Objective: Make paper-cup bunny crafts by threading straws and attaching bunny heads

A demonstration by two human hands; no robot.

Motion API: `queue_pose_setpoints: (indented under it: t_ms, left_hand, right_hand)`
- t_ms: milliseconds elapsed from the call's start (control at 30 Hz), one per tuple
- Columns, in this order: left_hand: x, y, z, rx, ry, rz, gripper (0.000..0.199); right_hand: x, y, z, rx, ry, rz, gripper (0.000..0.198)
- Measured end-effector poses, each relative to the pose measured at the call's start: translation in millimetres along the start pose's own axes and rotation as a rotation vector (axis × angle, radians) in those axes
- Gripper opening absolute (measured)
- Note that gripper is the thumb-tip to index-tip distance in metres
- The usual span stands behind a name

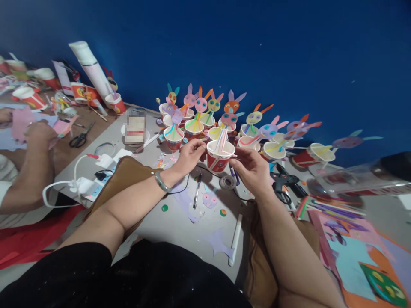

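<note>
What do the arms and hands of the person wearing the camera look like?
The left hand and right hand have no gloves, and both forearms are bare. A round, grey-green bangle circles the left wrist. A black sleeve covers the upper left arm.

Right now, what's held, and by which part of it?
The paper cup, by its sides near the rim: left grip and right grip opposite each other.

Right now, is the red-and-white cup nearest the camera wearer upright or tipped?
Upright: the cup has its open rim facing up above its printed wall, and pale straws rise from inside it.
</note>
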State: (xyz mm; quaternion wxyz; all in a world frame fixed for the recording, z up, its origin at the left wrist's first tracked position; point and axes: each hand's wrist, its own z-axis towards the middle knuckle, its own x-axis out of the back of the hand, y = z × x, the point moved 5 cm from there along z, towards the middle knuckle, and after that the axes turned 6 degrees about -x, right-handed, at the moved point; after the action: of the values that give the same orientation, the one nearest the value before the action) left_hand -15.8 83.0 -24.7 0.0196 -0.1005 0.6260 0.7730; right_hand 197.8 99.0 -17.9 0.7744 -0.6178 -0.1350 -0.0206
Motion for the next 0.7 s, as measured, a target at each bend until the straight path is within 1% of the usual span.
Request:
queue_pose_setpoints:
  t_ms: [67,200,400,567,700]
  left_hand:
    - [1,0,0,-0.005,0.018,0.015,0.015]
    - [1,-2,0,-0.037,0.019,0.052,0.015]
    - [2,-4,0,-0.108,0.004,0.096,0.017]
    - [2,-1,-1,-0.142,-0.013,0.114,0.014]
    - [0,4,-2,-0.171,-0.043,0.119,0.014]
  right_hand:
    - [1,-2,0,-0.005,0.030,-0.046,0.053]
    - [-1,-9,-3,-0.016,0.051,-0.078,0.047]
    - [-7,-15,-6,-0.040,0.050,0.013,0.039]
    - [-8,-11,-4,-0.089,0.064,0.103,0.036]
    - [-6,-9,-3,-0.099,0.098,0.153,0.032]
